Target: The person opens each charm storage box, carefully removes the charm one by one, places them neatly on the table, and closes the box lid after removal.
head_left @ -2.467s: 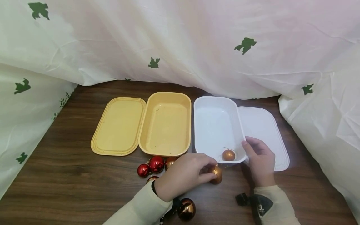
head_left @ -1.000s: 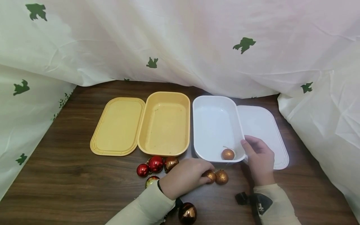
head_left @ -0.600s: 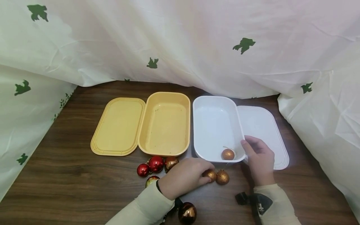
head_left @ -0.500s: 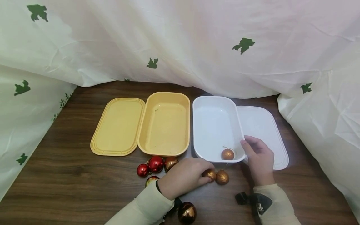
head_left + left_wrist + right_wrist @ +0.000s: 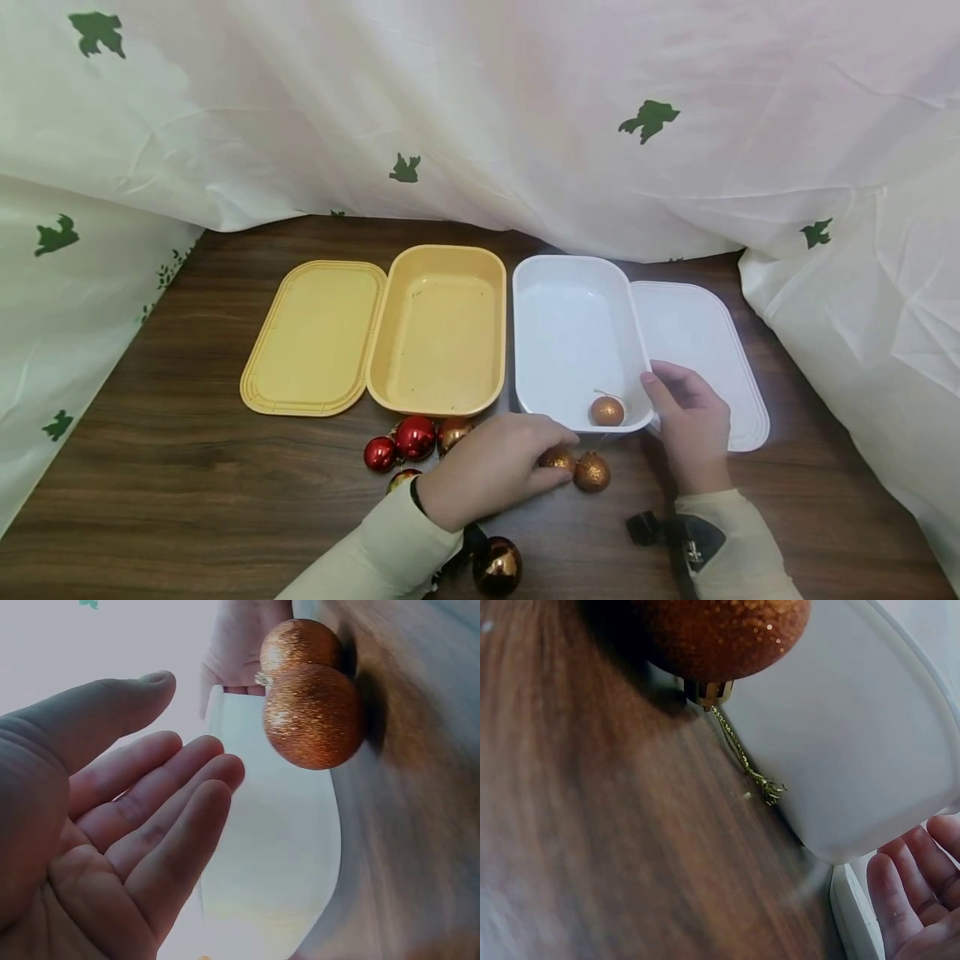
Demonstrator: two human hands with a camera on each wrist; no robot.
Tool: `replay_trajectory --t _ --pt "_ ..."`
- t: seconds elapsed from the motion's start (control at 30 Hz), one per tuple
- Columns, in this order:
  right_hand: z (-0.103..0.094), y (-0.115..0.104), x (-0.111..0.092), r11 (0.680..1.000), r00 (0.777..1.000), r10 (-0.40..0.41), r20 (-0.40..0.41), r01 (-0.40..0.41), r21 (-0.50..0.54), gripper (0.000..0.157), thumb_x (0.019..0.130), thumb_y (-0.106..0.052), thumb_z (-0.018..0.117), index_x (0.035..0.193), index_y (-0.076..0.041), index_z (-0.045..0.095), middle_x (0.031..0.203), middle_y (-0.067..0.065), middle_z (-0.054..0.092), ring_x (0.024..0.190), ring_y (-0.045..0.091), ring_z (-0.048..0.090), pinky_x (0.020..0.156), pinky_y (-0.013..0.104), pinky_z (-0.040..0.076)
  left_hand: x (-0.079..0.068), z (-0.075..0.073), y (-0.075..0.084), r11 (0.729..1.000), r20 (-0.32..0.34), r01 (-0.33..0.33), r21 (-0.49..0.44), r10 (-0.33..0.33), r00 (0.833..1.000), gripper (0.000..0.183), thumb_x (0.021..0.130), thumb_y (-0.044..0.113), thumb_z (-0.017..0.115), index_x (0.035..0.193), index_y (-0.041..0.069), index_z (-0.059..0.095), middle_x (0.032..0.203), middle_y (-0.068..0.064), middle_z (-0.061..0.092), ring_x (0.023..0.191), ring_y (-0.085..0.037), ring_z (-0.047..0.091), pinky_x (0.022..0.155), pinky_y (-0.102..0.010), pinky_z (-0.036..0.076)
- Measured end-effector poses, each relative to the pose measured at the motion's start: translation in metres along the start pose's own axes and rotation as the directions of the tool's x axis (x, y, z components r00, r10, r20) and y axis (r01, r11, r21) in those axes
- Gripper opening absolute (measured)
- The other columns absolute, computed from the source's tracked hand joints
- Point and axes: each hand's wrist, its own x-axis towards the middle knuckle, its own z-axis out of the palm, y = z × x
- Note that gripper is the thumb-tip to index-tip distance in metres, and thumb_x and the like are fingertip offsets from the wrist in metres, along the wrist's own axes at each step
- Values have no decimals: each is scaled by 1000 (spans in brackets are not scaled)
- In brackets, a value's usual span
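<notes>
Two copper glitter baubles, a right one (image 5: 592, 472) and a left one (image 5: 313, 716), sit side by side on the table in front of the white plastic container (image 5: 573, 333). My left hand (image 5: 498, 467) hovers over the left bauble; in the left wrist view its fingers (image 5: 169, 847) and thumb are spread apart, with nothing between them. My right hand (image 5: 690, 425) holds the container's right rim near its front corner, thumb on the rim and fingers outside. Inside that container lies another copper glitter bauble (image 5: 607, 411) with a string.
Left of the white container stands a yellow container (image 5: 442, 333) beside its yellow lid (image 5: 315, 337). A white lid (image 5: 705, 367) lies at right. Red baubles (image 5: 415, 437), a brown one (image 5: 453, 433) and a shiny dark-bronze one (image 5: 497, 567) surround my left forearm. White cloth (image 5: 480, 108) hangs behind.
My left hand first set down the right glitter bauble, then pinched the left one. Now its fingers have opened and lifted slightly off it. My right hand stays on the container's rim.
</notes>
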Motion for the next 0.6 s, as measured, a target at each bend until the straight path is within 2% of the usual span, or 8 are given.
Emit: replay_trajectory --t 0.27,0.6 --pt "0 1 0 1000 1000 1 1 -1 -4 34 95 -30 71 121 -8 72 119 3 71 106 7 62 86 17 50 5 -8 2 988 -47 23 -152 -31 998 25 93 24 75 116 14 73 108 6 72 91 1 63 83 -10 48" --pt "0 0 0 1000 1000 1 2 -1 -11 34 94 -30 71 120 -8 72 121 4 70 107 8 62 87 17 51 15 -11 4 972 -94 15 -233 -38 995 29 94 25 73 122 17 71 118 10 71 110 5 59 95 -14 47"
